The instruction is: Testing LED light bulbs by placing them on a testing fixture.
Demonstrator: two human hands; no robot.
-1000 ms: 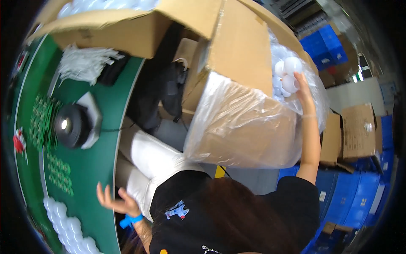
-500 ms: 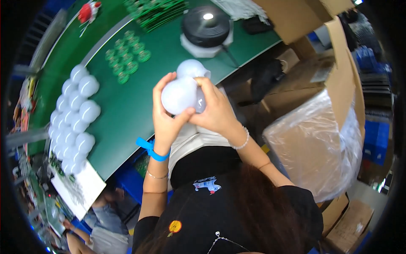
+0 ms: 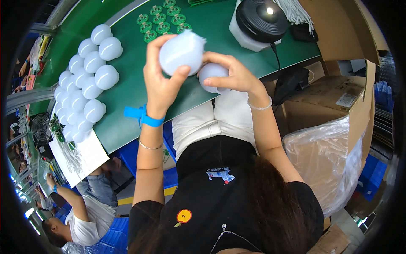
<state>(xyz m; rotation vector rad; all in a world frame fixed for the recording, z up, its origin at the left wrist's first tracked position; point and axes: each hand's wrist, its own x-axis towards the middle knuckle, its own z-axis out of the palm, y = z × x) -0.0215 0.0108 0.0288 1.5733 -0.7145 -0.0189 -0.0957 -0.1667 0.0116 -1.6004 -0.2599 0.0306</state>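
My left hand (image 3: 159, 80) is closed around a white, round bulb cover (image 3: 181, 54), lifted over the green table edge. Its open neck points up and to the right. Just to its right, my right hand (image 3: 237, 74) grips a second bulb cover (image 3: 211, 75), smaller in view and lower, with fingers over its top and side. The two covers are close together, and I cannot tell whether they touch. To the left, many similar bulb covers (image 3: 93, 62) stand grouped in rows on the table.
Round green circuit boards (image 3: 159, 18) lie on the green table (image 3: 131, 84). At the far right stand a black round device (image 3: 260, 21) and a bundle of white wires (image 3: 296, 12). A plastic-lined cardboard box (image 3: 321, 148) is at my right; a co-worker (image 3: 91, 216) sits lower left.
My hands have moved apart from one joined hold, each now with its own bulb cover. The left one has been raised. The whole view has shifted, showing more of the co-worker.
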